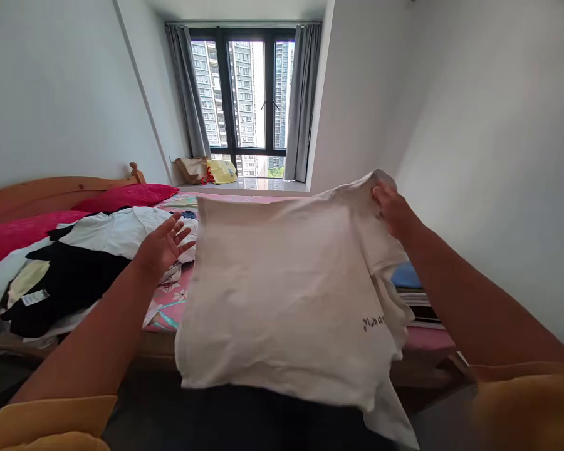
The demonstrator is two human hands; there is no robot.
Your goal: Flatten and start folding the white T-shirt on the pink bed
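The person's bare left hand (162, 247) is raised just beside the left edge of the beige, short-sleeved fabric shirt (282, 294), its palm turned partly toward the shirt and its slightly curled fingers spread and empty. The bare right hand (392, 210) is closed on the shirt's upper right corner, fingers bent into the fabric. Both bare forearms slant up and inward from below, one on either side of the shirt, with mustard-yellow fabric sleeves (56, 419) ending around the elbows.
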